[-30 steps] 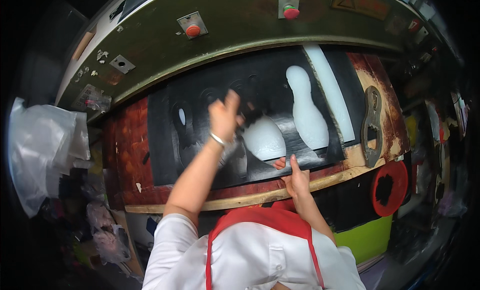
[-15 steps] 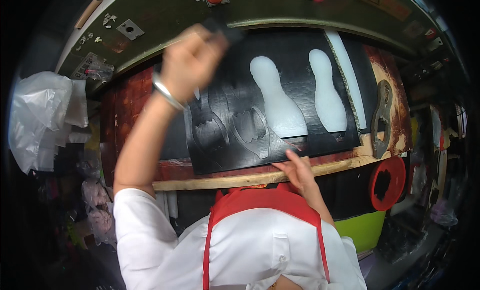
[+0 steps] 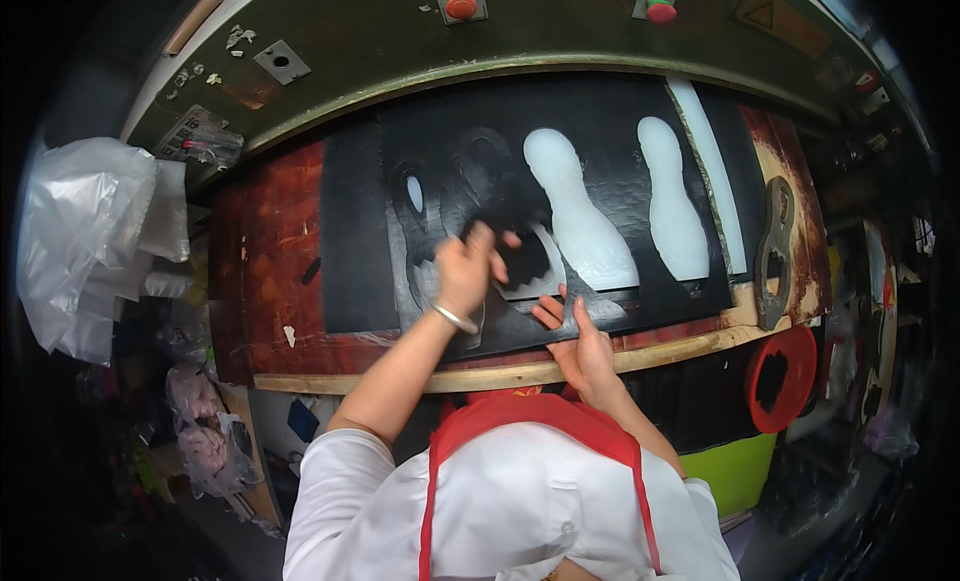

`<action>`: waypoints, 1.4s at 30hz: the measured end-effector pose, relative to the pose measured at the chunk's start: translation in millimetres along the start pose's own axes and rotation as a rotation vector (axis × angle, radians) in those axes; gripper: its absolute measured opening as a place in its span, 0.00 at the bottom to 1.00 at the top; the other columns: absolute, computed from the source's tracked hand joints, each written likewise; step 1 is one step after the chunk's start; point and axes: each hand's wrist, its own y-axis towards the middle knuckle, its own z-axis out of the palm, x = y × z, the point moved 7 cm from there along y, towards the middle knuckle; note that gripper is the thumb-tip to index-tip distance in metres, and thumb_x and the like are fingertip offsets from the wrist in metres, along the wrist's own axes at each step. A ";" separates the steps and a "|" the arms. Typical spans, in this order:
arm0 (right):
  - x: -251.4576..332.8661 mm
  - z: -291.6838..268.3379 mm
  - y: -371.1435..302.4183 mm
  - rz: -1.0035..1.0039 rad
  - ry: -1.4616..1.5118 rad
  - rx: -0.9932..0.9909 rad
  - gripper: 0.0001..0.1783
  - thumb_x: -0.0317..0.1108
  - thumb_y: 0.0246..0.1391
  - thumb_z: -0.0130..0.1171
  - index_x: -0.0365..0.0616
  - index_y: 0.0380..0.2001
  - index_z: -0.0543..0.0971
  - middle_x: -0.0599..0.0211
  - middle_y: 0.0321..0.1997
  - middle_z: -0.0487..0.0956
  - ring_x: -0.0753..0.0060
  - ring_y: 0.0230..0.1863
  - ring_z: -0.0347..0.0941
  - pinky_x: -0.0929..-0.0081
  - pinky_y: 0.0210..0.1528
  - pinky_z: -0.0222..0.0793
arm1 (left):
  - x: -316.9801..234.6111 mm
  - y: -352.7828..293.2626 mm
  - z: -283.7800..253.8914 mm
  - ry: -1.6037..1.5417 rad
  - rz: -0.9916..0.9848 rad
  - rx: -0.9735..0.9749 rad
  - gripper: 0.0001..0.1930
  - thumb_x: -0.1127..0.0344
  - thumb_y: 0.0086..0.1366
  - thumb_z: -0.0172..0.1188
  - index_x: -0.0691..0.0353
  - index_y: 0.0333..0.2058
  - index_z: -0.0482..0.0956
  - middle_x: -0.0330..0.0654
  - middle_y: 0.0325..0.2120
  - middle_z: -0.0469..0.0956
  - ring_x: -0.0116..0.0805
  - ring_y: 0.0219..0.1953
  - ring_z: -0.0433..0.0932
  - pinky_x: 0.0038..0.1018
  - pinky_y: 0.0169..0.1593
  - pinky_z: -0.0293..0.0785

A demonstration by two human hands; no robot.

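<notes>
A black sheet [image 3: 690, 299] with sole-shaped cutouts lies in front of me, and pale surface shows through several openings. My left hand [image 3: 465, 276], smeared by motion, is over the left half of the sheet. Its fingers appear closed on the edge of a black cut piece [image 3: 520, 249] with a jagged end, which is partly raised out of its cutout. Pale surface shows below that jagged end. My right hand [image 3: 582, 353] is at the sheet's near edge, palm turned up, fingers and thumb apart, fingertips touching or close to the sheet.
Behind the sheet stands a green machine beam with a red button [image 3: 461, 7] and another button [image 3: 661, 11]. A grey sole-shaped cutting die [image 3: 775, 251] rests at the right of the red-brown board [image 3: 265, 266]. Clear plastic bags [image 3: 90, 231] hang left; a red ring-shaped lid [image 3: 808, 376] is lower right.
My left hand came down from the far left, where it held something dark, to the jagged cut piece. More pale surface shows in the left cutouts. My right hand's fingers have spread.
</notes>
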 end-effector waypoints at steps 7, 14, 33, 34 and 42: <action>-6.4 -22.6 1.3 0.071 -0.020 -0.128 0.24 0.46 0.68 0.43 0.39 0.57 0.66 0.51 0.54 0.73 0.52 0.61 0.66 0.51 0.61 0.60 | -187.8 53.3 -123.1 -0.329 0.603 -0.271 0.19 0.53 0.72 0.47 0.65 0.35 0.74 0.47 0.26 0.80 0.20 0.09 0.59 0.18 0.14 0.54; -22.6 -10.0 -3.6 0.124 -0.066 0.135 0.20 0.40 0.64 0.48 0.39 0.54 0.69 0.54 0.51 0.74 0.57 0.58 0.67 0.50 0.64 0.58 | -220.4 34.4 -136.4 0.082 0.692 -0.164 0.19 0.53 0.70 0.52 0.63 0.30 0.77 0.44 0.24 0.82 0.16 0.11 0.61 0.15 0.17 0.57; -65.7 70.9 -33.8 0.464 -0.552 0.318 0.16 0.37 0.64 0.52 0.37 0.47 0.77 0.61 0.47 0.79 0.73 0.46 0.77 0.70 0.48 0.75 | 37.4 -35.0 -106.4 -0.208 -0.015 -0.118 0.15 0.60 0.71 0.49 0.69 0.38 0.76 0.46 0.28 0.78 0.31 0.25 0.77 0.26 0.32 0.76; -67.8 65.0 -41.1 0.566 -0.790 0.325 0.16 0.38 0.63 0.53 0.36 0.44 0.79 0.61 0.43 0.81 0.73 0.42 0.79 0.73 0.44 0.77 | 35.9 -32.0 -117.5 -0.422 0.016 -0.192 0.16 0.58 0.72 0.48 0.67 0.39 0.75 0.47 0.28 0.78 0.30 0.24 0.75 0.26 0.30 0.75; -60.3 108.5 73.3 0.289 -0.554 0.067 0.43 0.58 0.56 0.55 0.21 0.53 0.64 0.34 0.46 0.71 0.49 0.30 0.80 0.66 0.29 0.81 | 26.2 -31.8 -121.5 -0.500 0.006 -0.181 0.15 0.56 0.72 0.48 0.64 0.41 0.72 0.44 0.29 0.76 0.27 0.23 0.72 0.22 0.26 0.71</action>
